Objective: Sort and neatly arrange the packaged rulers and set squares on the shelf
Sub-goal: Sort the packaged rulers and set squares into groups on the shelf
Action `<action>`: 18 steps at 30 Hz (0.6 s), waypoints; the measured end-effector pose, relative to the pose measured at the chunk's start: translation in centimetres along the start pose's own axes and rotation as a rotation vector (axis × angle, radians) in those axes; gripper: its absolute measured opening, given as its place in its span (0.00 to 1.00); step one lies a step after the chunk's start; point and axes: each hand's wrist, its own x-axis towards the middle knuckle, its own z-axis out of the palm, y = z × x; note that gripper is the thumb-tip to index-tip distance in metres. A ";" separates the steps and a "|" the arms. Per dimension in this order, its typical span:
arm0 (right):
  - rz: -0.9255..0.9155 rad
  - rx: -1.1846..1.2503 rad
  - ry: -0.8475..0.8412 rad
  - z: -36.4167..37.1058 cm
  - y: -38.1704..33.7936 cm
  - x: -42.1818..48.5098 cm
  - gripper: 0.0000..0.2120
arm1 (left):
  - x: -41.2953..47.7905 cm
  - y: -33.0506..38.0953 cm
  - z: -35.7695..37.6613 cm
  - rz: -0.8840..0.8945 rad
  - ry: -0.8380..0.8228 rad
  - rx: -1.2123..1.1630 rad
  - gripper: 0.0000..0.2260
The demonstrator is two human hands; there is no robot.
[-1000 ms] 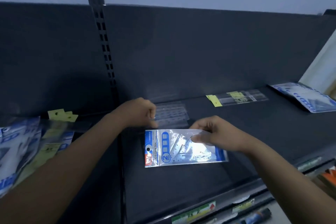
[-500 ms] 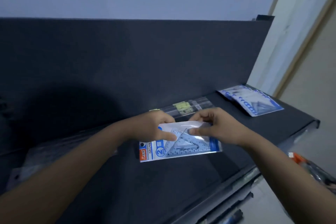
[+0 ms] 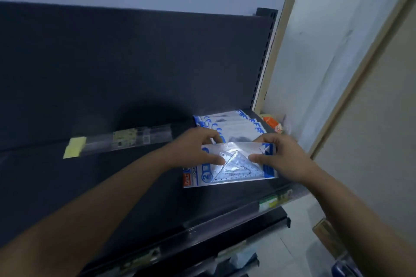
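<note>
Above shelf, left hand, right hand pinch packet (seemingly lifted).

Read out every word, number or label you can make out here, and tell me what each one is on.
"GEO", then unclear: printed along the left end of the held packet.
"2": in a blue circle beside it on the same packet.
Red logo at that packet's corner: blurred.
Markings on the set square inside: too small.
Stacked packets, ruler packet label, shelf-edge tags: blurred, unreadable.
</note>
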 end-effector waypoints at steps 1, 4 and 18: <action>0.016 -0.003 0.003 -0.7 0.9 0.6 0.08 | 1.0 0.3 0.7 -0.005 0.022 0.020 0.12; 0.019 -0.020 0.006 -2.1 3.5 2.9 0.08 | 4.1 0.4 2.0 -0.032 0.064 0.096 0.13; -0.145 -0.303 -0.134 -2.7 8.9 11.1 0.13 | 9.2 -0.3 2.3 -0.092 -0.015 0.559 0.34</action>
